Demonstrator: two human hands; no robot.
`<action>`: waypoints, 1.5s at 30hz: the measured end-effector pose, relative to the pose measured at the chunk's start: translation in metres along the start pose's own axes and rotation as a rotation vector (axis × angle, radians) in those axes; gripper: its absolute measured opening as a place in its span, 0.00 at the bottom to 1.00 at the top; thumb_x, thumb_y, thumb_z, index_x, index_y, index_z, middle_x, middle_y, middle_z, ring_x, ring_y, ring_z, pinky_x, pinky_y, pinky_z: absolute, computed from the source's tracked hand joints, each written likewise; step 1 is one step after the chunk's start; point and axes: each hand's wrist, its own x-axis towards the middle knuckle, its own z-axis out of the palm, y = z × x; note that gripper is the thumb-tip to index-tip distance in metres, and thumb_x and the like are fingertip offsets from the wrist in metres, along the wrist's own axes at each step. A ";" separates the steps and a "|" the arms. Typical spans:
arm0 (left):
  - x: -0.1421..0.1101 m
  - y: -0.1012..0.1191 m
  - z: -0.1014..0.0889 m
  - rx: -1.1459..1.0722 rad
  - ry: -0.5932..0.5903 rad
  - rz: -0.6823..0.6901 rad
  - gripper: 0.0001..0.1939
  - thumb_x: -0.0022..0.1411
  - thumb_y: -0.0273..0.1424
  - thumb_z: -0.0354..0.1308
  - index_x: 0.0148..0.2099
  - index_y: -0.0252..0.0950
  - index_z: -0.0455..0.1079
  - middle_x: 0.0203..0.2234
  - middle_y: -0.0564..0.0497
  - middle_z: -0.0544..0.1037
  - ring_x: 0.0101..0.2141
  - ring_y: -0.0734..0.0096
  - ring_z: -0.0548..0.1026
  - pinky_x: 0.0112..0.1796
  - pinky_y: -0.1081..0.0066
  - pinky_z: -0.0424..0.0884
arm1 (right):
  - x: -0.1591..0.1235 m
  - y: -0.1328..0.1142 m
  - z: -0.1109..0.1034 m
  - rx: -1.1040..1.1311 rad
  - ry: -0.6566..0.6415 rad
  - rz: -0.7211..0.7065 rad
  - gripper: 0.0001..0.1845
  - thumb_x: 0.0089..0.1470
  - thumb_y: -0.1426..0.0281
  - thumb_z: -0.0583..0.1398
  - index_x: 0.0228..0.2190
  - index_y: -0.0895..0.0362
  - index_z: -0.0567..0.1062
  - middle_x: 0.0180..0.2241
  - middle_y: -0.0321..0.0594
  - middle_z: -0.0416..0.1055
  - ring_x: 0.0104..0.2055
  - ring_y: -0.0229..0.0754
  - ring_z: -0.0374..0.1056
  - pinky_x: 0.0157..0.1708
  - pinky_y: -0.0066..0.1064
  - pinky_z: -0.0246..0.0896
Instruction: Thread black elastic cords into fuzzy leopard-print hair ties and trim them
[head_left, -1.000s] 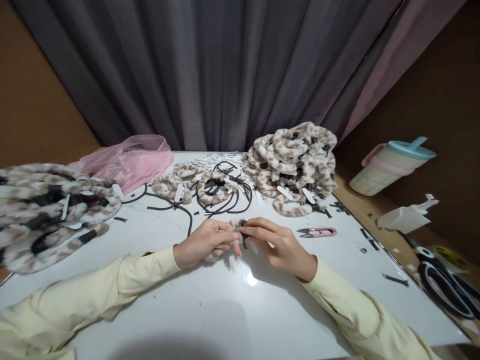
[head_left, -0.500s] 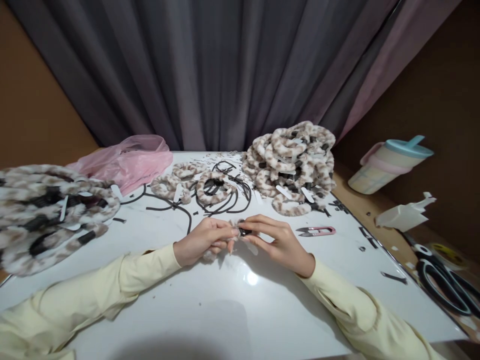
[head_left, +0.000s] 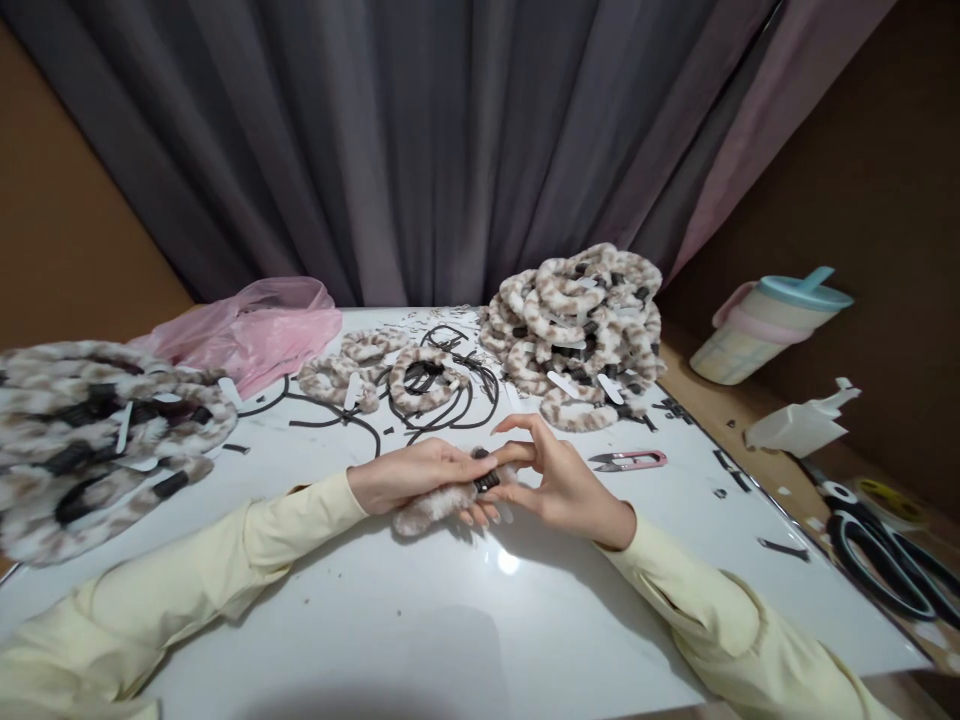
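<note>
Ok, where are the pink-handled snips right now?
In the head view, the pink-handled snips lie on the white table, right of the right hand and in front of the larger right-hand pile of furry rings.

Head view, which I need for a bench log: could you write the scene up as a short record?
Left hand: holds a furry piece
Right hand: fingers at its black band
Nearby tool: pink-handled snips, right of the hands
Far left: pink bag
Right of table: lidded cup, white bottle
</note>
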 end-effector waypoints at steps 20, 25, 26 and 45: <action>0.016 -0.023 0.001 -0.320 0.080 0.053 0.18 0.49 0.38 0.66 0.33 0.25 0.73 0.26 0.42 0.79 0.28 0.68 0.78 0.34 0.73 0.72 | 0.001 -0.010 -0.026 -0.407 0.018 -0.113 0.12 0.55 0.61 0.58 0.28 0.57 0.69 0.27 0.39 0.68 0.28 0.37 0.62 0.28 0.27 0.57; 0.018 -0.022 0.002 -0.283 0.205 0.135 0.20 0.50 0.41 0.64 0.33 0.25 0.73 0.25 0.43 0.78 0.28 0.71 0.76 0.36 0.74 0.71 | 0.001 -0.012 -0.014 -0.364 -0.126 0.118 0.22 0.60 0.59 0.48 0.22 0.59 0.68 0.15 0.30 0.56 0.17 0.31 0.49 0.18 0.24 0.44; 0.018 -0.022 0.003 -0.245 0.235 0.153 0.20 0.51 0.41 0.63 0.33 0.25 0.73 0.25 0.44 0.78 0.27 0.72 0.76 0.35 0.75 0.71 | 0.002 -0.011 -0.010 -0.354 -0.125 0.143 0.23 0.61 0.59 0.48 0.21 0.59 0.67 0.15 0.30 0.55 0.18 0.31 0.49 0.19 0.24 0.44; 0.008 -0.008 0.005 0.239 0.357 0.251 0.20 0.58 0.45 0.53 0.34 0.31 0.71 0.24 0.49 0.77 0.22 0.73 0.70 0.24 0.77 0.61 | -0.004 0.005 0.002 -0.842 -0.056 -0.022 0.09 0.60 0.72 0.45 0.31 0.58 0.63 0.16 0.34 0.60 0.15 0.37 0.53 0.19 0.28 0.38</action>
